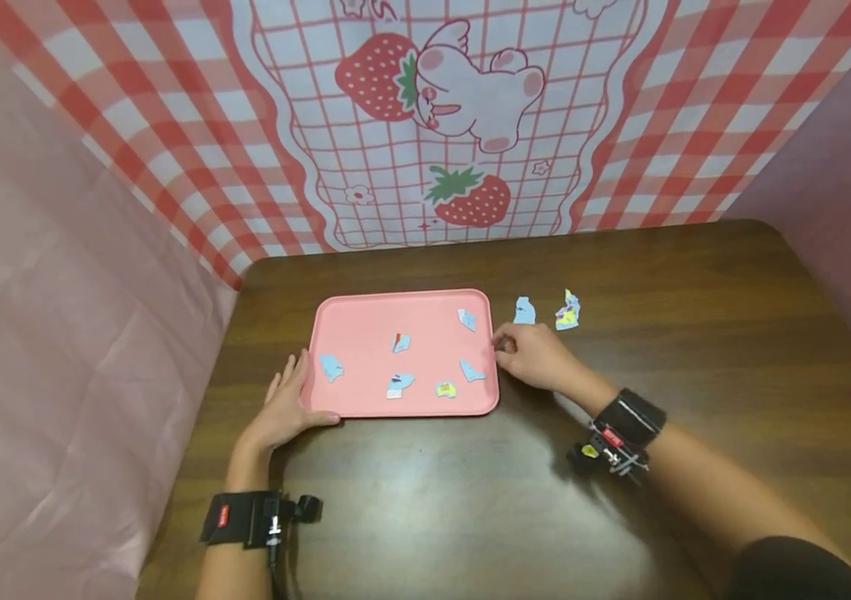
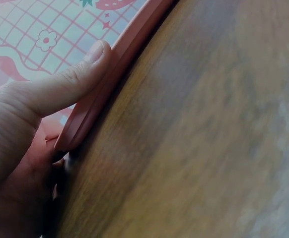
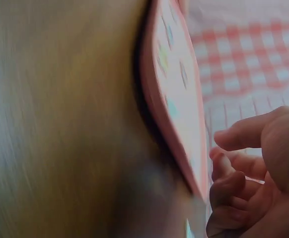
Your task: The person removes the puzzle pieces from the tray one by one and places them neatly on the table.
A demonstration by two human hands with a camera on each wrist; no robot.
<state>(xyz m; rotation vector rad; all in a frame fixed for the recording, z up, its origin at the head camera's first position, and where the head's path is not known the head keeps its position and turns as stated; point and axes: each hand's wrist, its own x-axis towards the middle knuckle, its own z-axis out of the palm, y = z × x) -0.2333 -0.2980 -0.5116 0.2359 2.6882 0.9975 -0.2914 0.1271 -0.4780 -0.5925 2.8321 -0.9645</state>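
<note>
A pink tray point(image 1: 361, 321) lies on the table with several torn, light-blue paper scraps on it, one with yellow point(image 1: 446, 389) and one with a red mark point(image 1: 400, 342). My left hand point(image 1: 286, 407) rests at its near left corner, fingers spread along the left side. Its thumb point(image 2: 67, 89) lies against the rim. Beside the right rim is my right hand point(image 1: 533, 354), fingers loosely curled. In the right wrist view its thumb and fingertips stand slightly apart, with nothing seen between them. Just beyond it lie a blue scrap point(image 1: 524, 310) and a yellow-and-purple scrap point(image 1: 568, 312).
The brown wooden table point(image 1: 425, 492) extends round the tray. A red-and-white checked cloth point(image 1: 463, 125) with strawberries hangs behind it, and pink cloth point(image 1: 42, 333) hangs at the left. Both wrists wear black straps with small cameras.
</note>
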